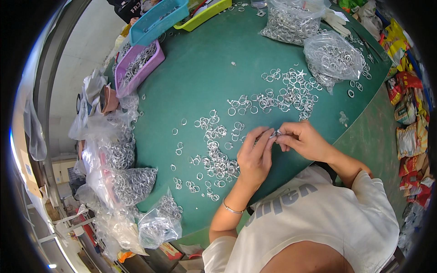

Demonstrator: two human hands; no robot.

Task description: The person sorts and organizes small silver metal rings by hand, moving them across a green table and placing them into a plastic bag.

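Close to the table's near edge, my left hand pinches silver-coloured metal rings between thumb and fingers. Just to its right, my right hand grips a small ring at the fingertips, touching or nearly touching those in the left. Fingers partly cover the pieces, so their number is unclear. Beyond the hands spreads a loose pile of rings, with a star-shaped piece at its far side. A second pile of rings lies left of my left hand.
Clear plastic bags of rings stand at the far right and right, with others at the left and near left. Purple, blue and yellow-green baskets sit at the far left of the green table.
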